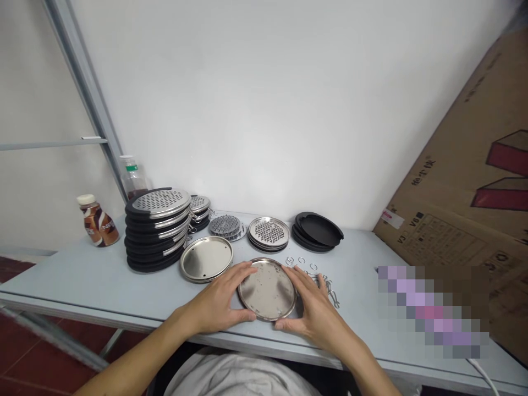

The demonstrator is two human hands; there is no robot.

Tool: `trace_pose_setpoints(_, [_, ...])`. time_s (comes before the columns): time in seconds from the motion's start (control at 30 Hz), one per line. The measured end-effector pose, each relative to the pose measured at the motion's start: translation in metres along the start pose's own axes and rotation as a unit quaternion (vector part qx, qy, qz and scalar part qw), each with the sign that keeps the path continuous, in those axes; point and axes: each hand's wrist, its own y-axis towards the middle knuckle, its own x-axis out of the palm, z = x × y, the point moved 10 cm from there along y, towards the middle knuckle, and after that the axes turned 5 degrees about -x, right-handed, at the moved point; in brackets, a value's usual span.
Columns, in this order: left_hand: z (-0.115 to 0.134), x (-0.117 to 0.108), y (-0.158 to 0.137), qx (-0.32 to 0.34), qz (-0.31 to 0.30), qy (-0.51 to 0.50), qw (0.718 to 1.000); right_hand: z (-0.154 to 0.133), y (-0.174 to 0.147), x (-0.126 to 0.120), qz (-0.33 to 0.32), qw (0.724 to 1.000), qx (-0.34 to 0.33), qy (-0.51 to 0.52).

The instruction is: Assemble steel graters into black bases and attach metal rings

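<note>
A shiny round metal plate (267,289) with a raised rim and small dark marks on its face is tilted slightly at the table's front edge. My left hand (225,297) grips its left rim, thumb low and fingers along the upper side. On the opposite rim, my right hand (311,308) holds it in the same way. Just left of my left hand lies a short stack of similar metal plates (206,257) with small holes. Metal clips (332,294) and loose rings (301,260) lie beyond my right hand, partly hidden by it.
A tall stack of black-edged round graters (159,231) stands left. Behind are grating discs (225,224), rimmed grater plates (269,232) and black round holders (319,230). Two bottles, one brown (98,221), stand far left. A big cardboard box (454,181) leans right, near a blurred-out object (429,311).
</note>
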Motion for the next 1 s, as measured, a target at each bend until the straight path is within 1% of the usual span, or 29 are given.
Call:
trace_pose_setpoints(0.17, [0.002, 0.0, 0.001, 0.006, -0.006, 0.009, 1.0, 0.0, 0.0, 0.001, 0.001, 1.0, -0.008, -0.001])
trace_pose_setpoints(0.4, [0.006, -0.001, -0.001, 0.019, 0.004, 0.007, 1.0, 0.0, 0.001, 0.001, -0.004, 1.0, -0.001, -0.002])
trace_pose_setpoints(0.47, [0.005, -0.009, 0.003, 0.019, 0.031, 0.008, 0.999, 0.001, 0.001, 0.001, -0.005, 1.0, 0.0, 0.0])
trace_pose_setpoints(0.53, [-0.001, -0.027, 0.013, 0.003, 0.089, 0.025, 0.996, 0.0, 0.0, 0.001, -0.008, 1.0, 0.0, 0.002])
trace_pose_setpoints(0.6, [-0.015, -0.049, 0.03, -0.036, 0.147, 0.062, 0.986, 0.0, 0.0, 0.0, -0.007, 1.0, 0.001, 0.003])
trace_pose_setpoints(0.63, [-0.027, -0.058, 0.041, -0.066, 0.158, 0.087, 0.981, 0.0, 0.0, 0.0, -0.008, 1.0, 0.002, 0.004])
trace_pose_setpoints(0.7, [-0.058, -0.073, 0.064, -0.156, 0.154, 0.14, 0.966, 0.0, 0.0, 0.0, -0.009, 1.0, 0.006, 0.006])
trace_pose_setpoints(0.8, [-0.094, -0.093, 0.095, -0.217, 0.155, 0.155, 0.951, -0.001, 0.0, 0.0, -0.016, 1.0, 0.01, 0.008])
trace_pose_setpoints(0.9, [-0.118, -0.1, 0.112, -0.251, 0.155, 0.157, 0.942, -0.001, 0.0, -0.001, -0.02, 1.0, 0.01, 0.005])
trace_pose_setpoints(1.0, [-0.13, -0.097, 0.117, -0.265, 0.153, 0.156, 0.939, 0.0, 0.0, -0.001, -0.023, 1.0, 0.013, -0.002])
